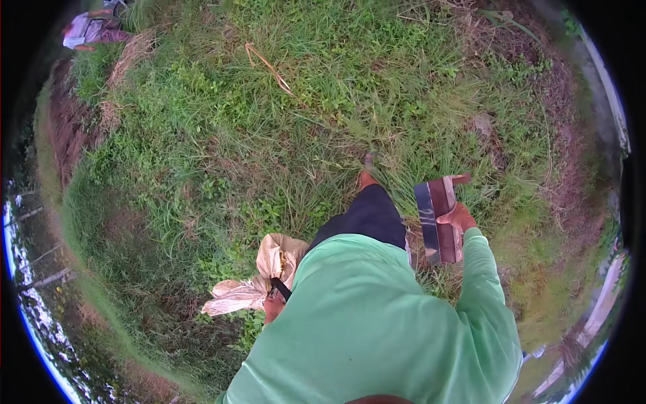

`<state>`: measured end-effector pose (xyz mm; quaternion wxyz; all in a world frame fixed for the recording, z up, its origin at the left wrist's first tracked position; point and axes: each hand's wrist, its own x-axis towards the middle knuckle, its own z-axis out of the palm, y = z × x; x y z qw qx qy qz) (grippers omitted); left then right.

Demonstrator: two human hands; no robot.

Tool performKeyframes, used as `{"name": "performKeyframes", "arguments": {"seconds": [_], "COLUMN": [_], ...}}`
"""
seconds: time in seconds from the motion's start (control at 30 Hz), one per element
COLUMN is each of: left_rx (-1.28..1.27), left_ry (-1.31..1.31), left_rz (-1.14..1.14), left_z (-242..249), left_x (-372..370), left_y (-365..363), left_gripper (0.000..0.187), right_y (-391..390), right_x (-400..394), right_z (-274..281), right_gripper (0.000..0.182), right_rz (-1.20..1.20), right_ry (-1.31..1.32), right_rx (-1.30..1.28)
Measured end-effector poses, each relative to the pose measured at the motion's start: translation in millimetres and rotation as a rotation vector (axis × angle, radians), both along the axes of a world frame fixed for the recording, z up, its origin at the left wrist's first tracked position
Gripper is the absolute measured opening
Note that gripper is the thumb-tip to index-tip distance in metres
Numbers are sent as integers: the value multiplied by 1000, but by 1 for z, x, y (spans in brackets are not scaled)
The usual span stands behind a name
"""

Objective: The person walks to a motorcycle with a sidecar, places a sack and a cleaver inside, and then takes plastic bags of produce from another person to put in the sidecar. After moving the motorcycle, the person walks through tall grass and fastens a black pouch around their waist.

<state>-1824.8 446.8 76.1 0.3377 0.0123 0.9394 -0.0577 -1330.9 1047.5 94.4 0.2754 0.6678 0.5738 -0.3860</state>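
Observation:
On the right, my right hand (459,217) grips a flat, dark brown and grey box-like object (437,225) by its side, with my fingers wrapped over it. It hangs beside my leg, above the grass. At lower left, my left hand (273,308) is closed by a black strap (280,288) at the gathered part of a pale tan sack (271,259). The sack bulges next to my hip, and its loose end spreads to the left. My left fingers are partly hidden by the sack and strap.
Grass and low weeds (269,148) cover the ground ahead. A dry bent stalk (269,69) lies on it. Another person (87,30) is at the far upper left. A mound of bare soil (67,128) lies at left, and a pale edge (605,87) curves along the right.

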Motion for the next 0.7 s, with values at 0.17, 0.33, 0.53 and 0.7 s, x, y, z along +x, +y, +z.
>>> {"name": "performKeyframes", "arguments": {"seconds": [0.17, 0.33, 0.53, 0.7], "left_rx": [-71, 198, 130, 291], "left_ry": [-179, -104, -203, -233], "left_rz": [-91, 59, 1, 324], "left_z": [68, 82, 9, 24], "left_x": [-34, -84, -188, -255], "left_y": [67, 110, 127, 242], "left_gripper": [79, 81, 81, 82], "right_y": [73, 142, 167, 175], "right_x": [-25, -89, -159, -257], "right_z": [-25, -26, 7, 70], "right_gripper": [97, 98, 97, 100], "right_rz": [50, 79, 92, 106], "right_ry": [35, 11, -42, -204], "right_rx": [15, 25, 77, 93]}}
